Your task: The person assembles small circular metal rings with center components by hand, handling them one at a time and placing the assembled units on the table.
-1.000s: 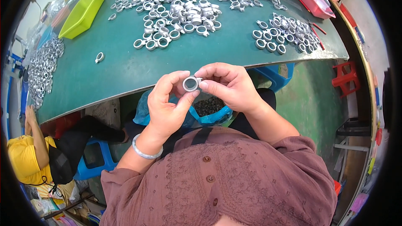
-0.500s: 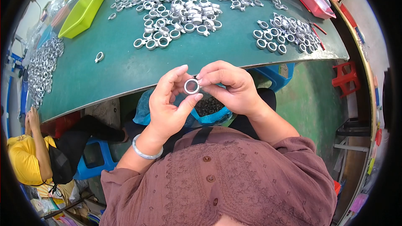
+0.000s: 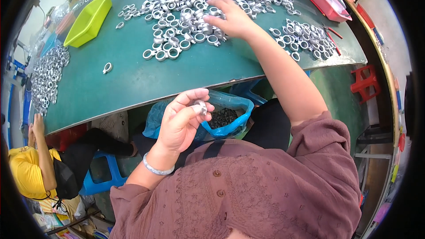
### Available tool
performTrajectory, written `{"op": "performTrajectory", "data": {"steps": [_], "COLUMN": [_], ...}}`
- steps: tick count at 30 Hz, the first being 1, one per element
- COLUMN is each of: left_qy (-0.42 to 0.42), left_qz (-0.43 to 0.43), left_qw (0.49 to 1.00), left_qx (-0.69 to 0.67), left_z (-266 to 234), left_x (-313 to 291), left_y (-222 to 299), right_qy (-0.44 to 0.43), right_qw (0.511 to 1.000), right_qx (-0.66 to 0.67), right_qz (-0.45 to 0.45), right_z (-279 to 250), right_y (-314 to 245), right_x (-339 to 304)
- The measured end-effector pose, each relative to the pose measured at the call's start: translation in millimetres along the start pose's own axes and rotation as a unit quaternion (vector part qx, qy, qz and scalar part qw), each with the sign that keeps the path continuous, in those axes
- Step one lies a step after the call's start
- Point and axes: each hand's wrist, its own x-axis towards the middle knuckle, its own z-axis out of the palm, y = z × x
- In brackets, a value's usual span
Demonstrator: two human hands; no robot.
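Note:
My left hand [image 3: 176, 126] is closed on a small silver metal ring [image 3: 202, 107], pinched between thumb and fingers just off the table's near edge. My right hand [image 3: 235, 20] reaches out over the large pile of silver metal rings [image 3: 177, 4] on the table, fingers and thumb apart; nothing shows between them. Many of these rings have a small lug on the side. Below my left hand, an open blue plastic bag [image 3: 245, 106] holds small dark pieces [image 3: 223, 117].
The green table [image 3: 128, 79] bears a smaller ring pile [image 3: 305, 35] with red-handled pliers [image 3: 333, 40] at right, a lone ring [image 3: 105, 69], a lime tray [image 3: 88, 22], a pink tray [image 3: 323, 0] and another ring heap [image 3: 46, 75]. A person in yellow [image 3: 28, 172] sits at left.
My right hand has let go of the ring and moved forward over the large pile. My left hand keeps the ring, now turned edge-on, slightly lower.

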Motion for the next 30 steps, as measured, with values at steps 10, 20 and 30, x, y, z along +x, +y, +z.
{"op": "performTrajectory", "data": {"steps": [10,20,30], "left_qy": [0.043,0.075,0.087], "left_qz": [-0.013,-0.026,-0.023], "left_qw": [0.999,0.996,0.995], "left_qx": [0.022,0.035,0.044], "left_z": [-12,-12,-16], "left_x": [0,0,-4], "left_y": [-5,-4,-3], "right_qy": [-0.069,-0.026,-0.112], "right_qw": [0.995,0.996,0.985], "right_qx": [0.042,0.022,-0.065], "right_qz": [-0.067,-0.082,-0.117], "right_z": [3,-8,-24], "right_y": [-43,-77,-103], "right_x": [-31,-52,-53]}}
